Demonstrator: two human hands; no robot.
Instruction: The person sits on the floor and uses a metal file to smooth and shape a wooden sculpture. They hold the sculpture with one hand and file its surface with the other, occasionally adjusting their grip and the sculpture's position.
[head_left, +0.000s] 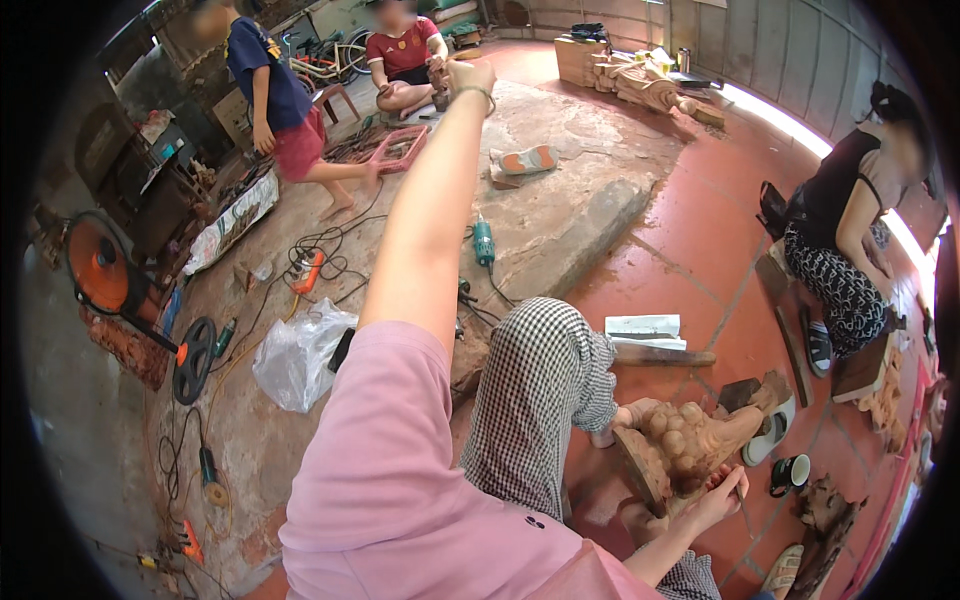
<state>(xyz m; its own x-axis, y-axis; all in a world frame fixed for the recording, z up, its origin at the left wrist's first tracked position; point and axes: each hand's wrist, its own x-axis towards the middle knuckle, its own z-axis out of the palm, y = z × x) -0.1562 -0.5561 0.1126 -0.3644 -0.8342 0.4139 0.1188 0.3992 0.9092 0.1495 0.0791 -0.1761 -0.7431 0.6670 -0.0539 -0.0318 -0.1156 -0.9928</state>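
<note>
My left arm stretches far forward, and my left hand (pixel 470 76) is closed at its end with a band around the wrist. Whatever it may hold is hidden behind the fingers. My right hand (pixel 715 503) is low on the right, its fingers closed around a thin stick-like tool (pixel 741 489) whose kind I cannot make out. Beside that hand lies a brown wood carving (pixel 690 437) with a cluster of round knobs, set on the tiles between my feet. My checkered trouser knee (pixel 535 370) rises left of the carving.
A stone slab (pixel 590 225) bears a green power tool (pixel 484 242), cables, an orange power strip (pixel 308 270) and a plastic bag (pixel 300 355). A fan (pixel 100 265) stands left. A mug (pixel 790 474) sits near my right hand. Several other people are around; one walks at the upper left.
</note>
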